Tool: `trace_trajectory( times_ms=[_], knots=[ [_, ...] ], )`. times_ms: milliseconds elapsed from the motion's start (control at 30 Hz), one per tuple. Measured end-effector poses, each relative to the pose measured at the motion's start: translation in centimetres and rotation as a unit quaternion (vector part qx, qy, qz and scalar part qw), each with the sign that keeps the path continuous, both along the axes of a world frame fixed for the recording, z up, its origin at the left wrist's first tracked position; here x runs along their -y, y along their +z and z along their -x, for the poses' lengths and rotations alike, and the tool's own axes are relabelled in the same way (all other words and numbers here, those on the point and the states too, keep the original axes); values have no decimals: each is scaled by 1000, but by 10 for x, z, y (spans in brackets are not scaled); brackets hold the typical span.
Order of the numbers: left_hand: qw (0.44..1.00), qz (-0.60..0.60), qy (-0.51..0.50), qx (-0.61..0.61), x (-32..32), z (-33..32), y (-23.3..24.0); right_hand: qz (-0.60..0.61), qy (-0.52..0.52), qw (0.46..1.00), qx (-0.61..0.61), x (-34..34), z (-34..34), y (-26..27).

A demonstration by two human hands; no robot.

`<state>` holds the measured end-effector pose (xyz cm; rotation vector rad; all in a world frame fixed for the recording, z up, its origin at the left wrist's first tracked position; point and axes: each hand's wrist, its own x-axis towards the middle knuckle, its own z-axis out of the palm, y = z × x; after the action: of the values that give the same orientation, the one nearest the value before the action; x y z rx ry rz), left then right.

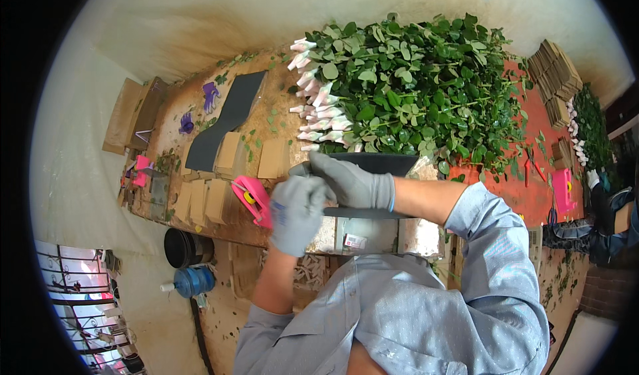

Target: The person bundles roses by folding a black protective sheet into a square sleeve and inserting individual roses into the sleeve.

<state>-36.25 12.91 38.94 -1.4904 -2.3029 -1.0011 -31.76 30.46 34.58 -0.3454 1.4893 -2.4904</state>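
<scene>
My left hand, in a grey glove, has its fingers curled and slightly blurred against my right hand. My right hand, gloved alike, reaches in from the right with its fingers bent over a dark grey piece. Whether that piece is held, and what it is, cannot be told. Below both hands lies a black sheet, partly hidden by them. Just beyond is a large pile of leafy rose stems, their heads in white sleeves pointing left. A pink tape dispenser stands beside my left hand.
Folded cardboard pieces, another black sheet and purple gloves lie on the left. Red-handled pliers, a second pink dispenser and stacked cardboard are at right. Another person's gloved hand shows at the far right.
</scene>
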Motion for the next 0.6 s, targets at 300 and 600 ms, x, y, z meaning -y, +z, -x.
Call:
trace_trajectory(
  times_ms=[300,600],
  knots=[
    [973,213,60,62,75,50,-42,-506,55,855,98,-70,-23,-148],
    [788,256,-44,558,14,23,-163,-731,-39,652,-198,-50,-35,-210]
  ],
)
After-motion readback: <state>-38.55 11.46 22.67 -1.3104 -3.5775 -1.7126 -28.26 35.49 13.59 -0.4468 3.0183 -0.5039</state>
